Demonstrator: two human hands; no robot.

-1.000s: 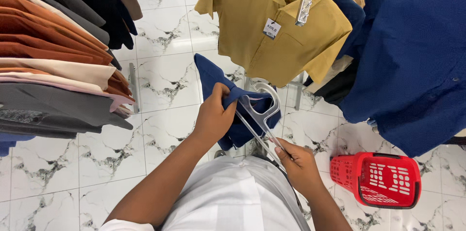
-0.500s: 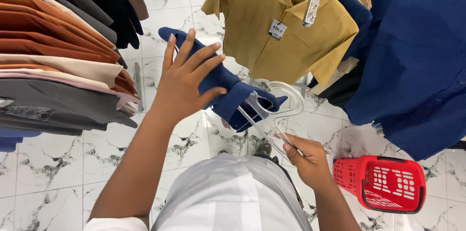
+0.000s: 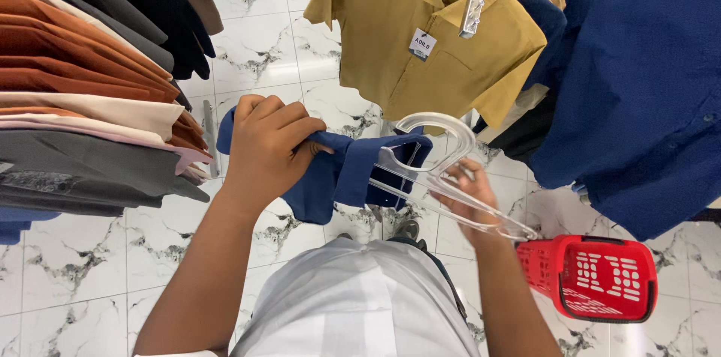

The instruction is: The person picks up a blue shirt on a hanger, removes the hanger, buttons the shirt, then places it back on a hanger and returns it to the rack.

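The left hand (image 3: 263, 148) closes tight around a folded blue garment (image 3: 342, 177). The right hand (image 3: 469, 199) grips a clear plastic hanger (image 3: 435, 169); the hanger partly hides its fingers.

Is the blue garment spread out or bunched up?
Bunched: the left hand grips the blue garment in folds beside the clear hanger.

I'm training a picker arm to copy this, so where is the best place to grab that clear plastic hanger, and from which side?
Probably the straight shoulder bar of the clear hanger, near where the right hand holds it, coming from the basket side. The bar is thin and bare there, while its other end lies in the blue garment that the left hand grips. The curved hook is harder to pinch.
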